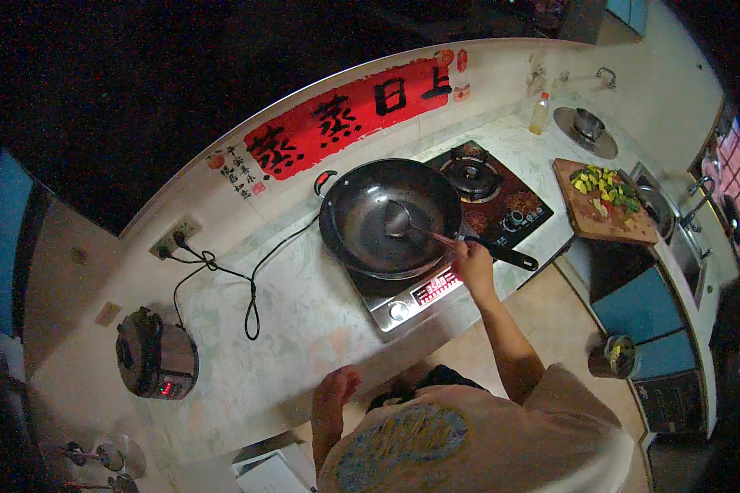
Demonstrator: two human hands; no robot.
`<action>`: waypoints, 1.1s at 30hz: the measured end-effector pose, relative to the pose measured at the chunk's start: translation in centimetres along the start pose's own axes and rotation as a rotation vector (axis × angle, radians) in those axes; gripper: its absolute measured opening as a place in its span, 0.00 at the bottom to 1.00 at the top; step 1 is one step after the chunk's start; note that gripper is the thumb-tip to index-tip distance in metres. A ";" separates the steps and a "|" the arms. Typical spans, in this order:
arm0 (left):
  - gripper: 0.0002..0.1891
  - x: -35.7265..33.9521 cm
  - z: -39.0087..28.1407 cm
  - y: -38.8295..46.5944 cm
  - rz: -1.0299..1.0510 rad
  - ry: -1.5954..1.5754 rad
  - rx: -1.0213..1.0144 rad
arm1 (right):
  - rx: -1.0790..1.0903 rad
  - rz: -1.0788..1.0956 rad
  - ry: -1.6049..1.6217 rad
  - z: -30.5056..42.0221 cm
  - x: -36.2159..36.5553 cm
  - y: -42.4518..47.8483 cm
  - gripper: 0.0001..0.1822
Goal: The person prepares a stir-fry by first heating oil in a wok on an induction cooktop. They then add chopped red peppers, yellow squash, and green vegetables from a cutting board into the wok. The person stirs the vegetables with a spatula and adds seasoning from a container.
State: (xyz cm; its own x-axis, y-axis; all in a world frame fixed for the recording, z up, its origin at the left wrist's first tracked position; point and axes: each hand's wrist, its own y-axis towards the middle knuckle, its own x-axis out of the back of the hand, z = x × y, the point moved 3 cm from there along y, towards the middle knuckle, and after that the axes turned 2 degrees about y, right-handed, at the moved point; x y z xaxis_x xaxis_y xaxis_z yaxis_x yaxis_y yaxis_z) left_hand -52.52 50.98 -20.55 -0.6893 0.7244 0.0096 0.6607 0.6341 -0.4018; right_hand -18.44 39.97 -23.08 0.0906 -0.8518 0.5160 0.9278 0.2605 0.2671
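Note:
My right hand [472, 266] grips the thin handle of a spatula [398, 220] beside the wok's rim. The spatula's dark, broad head rests in the basin of a large black wok [364, 243], which holds a shiny film and no visible food. That wok sits on an induction cooker [382, 311] with a lit red display and a knob. Its long black handle [518, 256] points right, just past my right hand. Down by the counter's front edge is my left hand [343, 383], half curled; its palm is hidden, and no object shows in it.
A gas hob [530, 215] adjoins the cooker. Further right, a wooden cutting board [567, 197] bears chopped green and yellow vegetables beside a sink [657, 200]. A bottle [539, 114] stands behind. On the left, cords [253, 296] lie near a rice cooker [182, 363]. A bin [607, 363] stands below.

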 end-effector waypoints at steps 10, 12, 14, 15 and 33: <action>0.19 -0.9 -0.2 -0.9 -0.009 -0.061 -0.030 | -0.310 0.063 0.687 -1.4 0.8 -0.3 0.13; 0.18 -0.9 0.1 -0.9 -0.010 -0.090 -0.038 | -0.246 0.098 0.619 0.5 1.6 -0.4 0.11; 0.17 -0.6 0.6 -0.8 -0.010 -0.131 -0.060 | -0.147 0.057 0.501 2.3 2.6 -0.2 0.11; 0.17 -0.7 0.4 -0.9 -0.018 -0.155 -0.070 | -0.079 -0.005 0.415 3.0 3.1 -0.3 0.11; 0.18 -0.8 1.3 -2.0 -0.088 -0.158 -0.047 | 0.265 -0.091 0.069 8.2 2.9 -2.0 0.11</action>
State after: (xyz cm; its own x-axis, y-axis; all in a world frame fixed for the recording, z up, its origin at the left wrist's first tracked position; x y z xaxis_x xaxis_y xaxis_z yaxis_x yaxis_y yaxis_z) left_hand -53.70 48.83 -21.00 -0.7805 0.6166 -0.1029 0.6067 0.7076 -0.3621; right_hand -23.03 40.73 -15.49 0.0441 -0.9035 0.4262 0.8072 0.2836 0.5177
